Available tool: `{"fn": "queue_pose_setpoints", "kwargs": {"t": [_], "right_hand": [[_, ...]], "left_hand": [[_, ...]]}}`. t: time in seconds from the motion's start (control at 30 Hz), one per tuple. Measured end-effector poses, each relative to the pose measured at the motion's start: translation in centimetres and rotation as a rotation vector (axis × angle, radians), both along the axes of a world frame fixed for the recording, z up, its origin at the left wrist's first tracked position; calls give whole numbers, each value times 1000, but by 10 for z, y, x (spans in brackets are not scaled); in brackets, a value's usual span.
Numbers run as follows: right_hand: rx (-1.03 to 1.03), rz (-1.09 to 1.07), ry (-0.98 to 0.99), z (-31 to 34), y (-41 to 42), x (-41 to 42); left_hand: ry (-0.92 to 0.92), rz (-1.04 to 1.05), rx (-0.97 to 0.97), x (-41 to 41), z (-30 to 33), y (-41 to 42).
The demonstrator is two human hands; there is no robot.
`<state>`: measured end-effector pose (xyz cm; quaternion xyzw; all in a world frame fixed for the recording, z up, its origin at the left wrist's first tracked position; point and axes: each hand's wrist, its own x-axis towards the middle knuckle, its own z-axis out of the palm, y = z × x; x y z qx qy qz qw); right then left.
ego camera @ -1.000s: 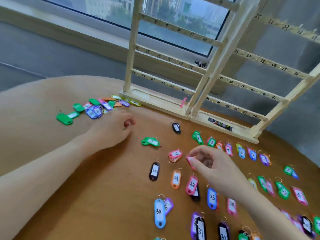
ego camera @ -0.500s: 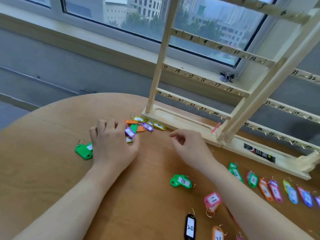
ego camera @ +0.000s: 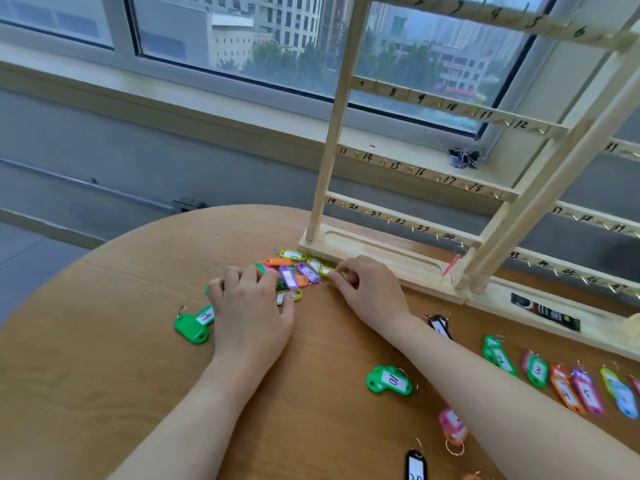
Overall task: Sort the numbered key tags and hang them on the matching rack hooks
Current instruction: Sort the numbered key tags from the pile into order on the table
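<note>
A round light-brown wooden table [ego camera: 104, 375] holds a tall pale wooden rack [ego camera: 408, 216] with thin bars, small hooks and hand-written numbers. The rack stands at the far side of the table, by a big window [ego camera: 259, 36]. Right in front of the rack's base lies a small heap of mixed plastic key tags [ego camera: 294, 271] in purple, orange, yellow and green. The left hand [ego camera: 252, 306] lies flat on the near side of this heap, palm down, with its fingers spread out and its fingertips touching some tags. The right hand [ego camera: 370, 289] is at the right side of the heap, and its fingers are bent and pinch a yellow tag [ego camera: 325, 270] at the edge of the base. The two hands are near each other but do not touch. Just left of the left hand lies a green tag marked 19 [ego camera: 192, 325]. Between the two arms lies a green tag marked 10 [ego camera: 389, 381]. On the right side, a row of sorted tags [ego camera: 554, 382] lies flat on the table with low numbers like 2 and 3. A dark small packet [ego camera: 543, 311] lies in the tray of the rack's base.
</note>
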<state>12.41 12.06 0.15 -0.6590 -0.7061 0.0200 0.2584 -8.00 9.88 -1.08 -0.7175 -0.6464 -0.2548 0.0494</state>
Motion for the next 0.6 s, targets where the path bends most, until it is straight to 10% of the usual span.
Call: {"fn": "queue_pose_setpoints", "kwargs": {"t": [0.6], "right_hand": [[-24, 22, -7, -2, -6, -1]], "left_hand": [[-49, -122, -9, 2, 0, -3]]}}
